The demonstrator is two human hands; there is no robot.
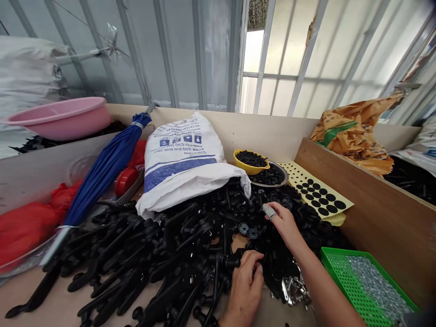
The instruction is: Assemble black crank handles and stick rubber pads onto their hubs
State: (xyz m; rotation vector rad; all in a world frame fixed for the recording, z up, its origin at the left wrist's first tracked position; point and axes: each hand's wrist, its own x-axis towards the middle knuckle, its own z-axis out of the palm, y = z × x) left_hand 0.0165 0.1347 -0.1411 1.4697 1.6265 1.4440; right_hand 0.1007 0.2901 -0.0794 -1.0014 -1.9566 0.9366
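Observation:
Black plastic parts point(184, 245) with long handles and round knobs lie heaped in front of me. My left hand point(244, 286) is low at the near side of the heap, its fingers curled in; a black part lies against the fingertips, and what is inside the curl is hidden. Farther out, my right hand point(281, 220) reaches over smaller black parts, with grey-white tape around one finger. Its fingers are bent together, and anything between them cannot be made out. Two round dark discs point(248, 230) lie left of it. Small shiny metal pieces point(295, 290) lie beneath my right forearm.
A white sack point(184, 159) lies behind the heap. A yellow bowl point(251, 169) rests by a metal bowl point(284, 175). Sticker sheets point(335, 195) and a green basket point(325, 268) of small metal pieces are at right. A blue umbrella point(105, 168) leans left, near a pink basin point(61, 119).

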